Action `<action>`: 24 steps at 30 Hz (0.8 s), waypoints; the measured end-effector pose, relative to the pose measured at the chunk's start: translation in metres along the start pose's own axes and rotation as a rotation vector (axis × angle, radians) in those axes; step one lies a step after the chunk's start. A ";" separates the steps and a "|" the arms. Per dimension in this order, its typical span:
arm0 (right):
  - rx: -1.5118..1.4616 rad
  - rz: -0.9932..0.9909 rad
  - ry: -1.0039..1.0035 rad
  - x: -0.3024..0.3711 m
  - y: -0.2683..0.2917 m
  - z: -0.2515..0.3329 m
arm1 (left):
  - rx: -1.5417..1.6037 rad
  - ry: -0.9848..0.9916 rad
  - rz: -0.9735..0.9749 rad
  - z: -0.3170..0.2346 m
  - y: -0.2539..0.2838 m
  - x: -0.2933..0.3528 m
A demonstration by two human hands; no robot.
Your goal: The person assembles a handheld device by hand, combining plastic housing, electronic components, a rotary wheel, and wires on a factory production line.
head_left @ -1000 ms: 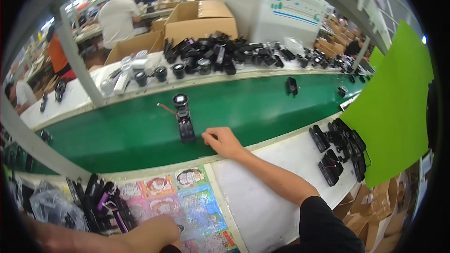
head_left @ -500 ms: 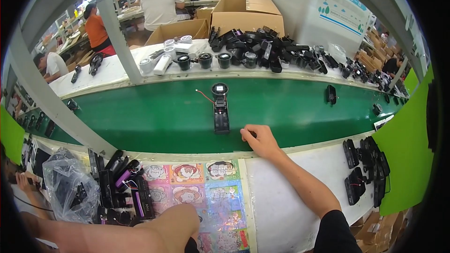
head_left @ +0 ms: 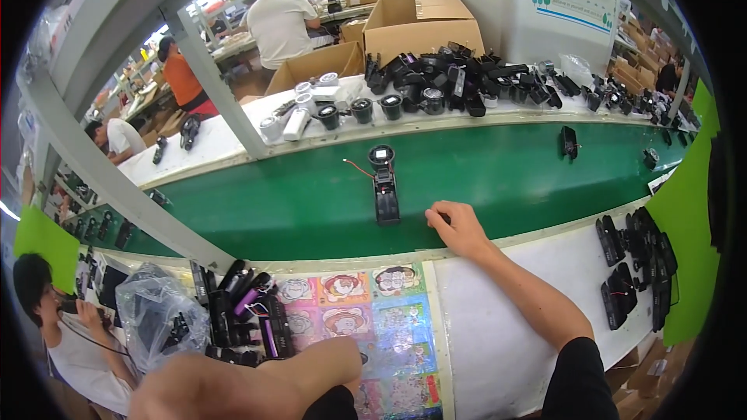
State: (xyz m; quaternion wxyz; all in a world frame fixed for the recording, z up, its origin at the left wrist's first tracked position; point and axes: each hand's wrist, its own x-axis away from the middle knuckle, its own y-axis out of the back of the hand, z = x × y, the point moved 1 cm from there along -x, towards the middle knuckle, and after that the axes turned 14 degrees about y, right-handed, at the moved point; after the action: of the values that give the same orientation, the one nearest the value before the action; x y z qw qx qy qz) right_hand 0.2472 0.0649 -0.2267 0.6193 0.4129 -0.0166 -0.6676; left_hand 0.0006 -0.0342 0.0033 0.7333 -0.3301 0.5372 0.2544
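Observation:
My right hand (head_left: 461, 227) rests at the near edge of the green conveyor belt (head_left: 311, 225). Its fingers are curled in, with a dark spot between thumb and forefinger; whatever they enclose, if anything, is hidden. Left of it, apart from the hand, a black elongated housing (head_left: 386, 198) lies on the belt. This part has a round end (head_left: 381, 156) with a white square, and a thin red wire (head_left: 358, 166) sticks out sideways. My left arm (head_left: 296, 369) is bent across the bottom left, over the worktop; the left hand's fingers cannot be made out.
Black and purple parts (head_left: 247, 303) lie by a clear plastic bag (head_left: 159, 311) at left. Black housings (head_left: 638, 257) are stacked at right. Beyond the belt, a shelf carries black parts (head_left: 436, 74) and cups. A grey post (head_left: 218, 85) rises at left; a co-worker (head_left: 78, 342) sits there.
The whole view has shifted, so the scene appears farther right and more of the co-worker at left shows. My left forearm looks larger and closer. My right hand keeps its curled shape.

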 end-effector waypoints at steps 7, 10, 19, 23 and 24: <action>0.030 0.016 0.006 0.003 -0.003 -0.005 | 0.052 0.188 -0.277 -0.006 -0.017 0.001; 0.027 0.024 0.010 0.001 -0.004 -0.005 | 0.270 0.249 0.079 0.002 -0.024 -0.004; -0.006 0.003 0.014 0.000 -0.005 -0.002 | -0.054 0.406 0.149 -0.011 -0.009 -0.004; -0.004 0.002 0.020 0.002 -0.002 -0.002 | 0.054 0.418 0.174 -0.003 -0.011 -0.002; -0.004 0.002 0.018 0.003 -0.002 -0.003 | 0.072 0.425 0.173 -0.002 -0.012 -0.001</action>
State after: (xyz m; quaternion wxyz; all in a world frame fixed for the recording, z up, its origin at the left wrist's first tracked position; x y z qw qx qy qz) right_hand 0.2475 0.0646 -0.2310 0.6209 0.4175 -0.0100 -0.6634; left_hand 0.0076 -0.0430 0.0065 0.5904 -0.3026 0.7146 0.2218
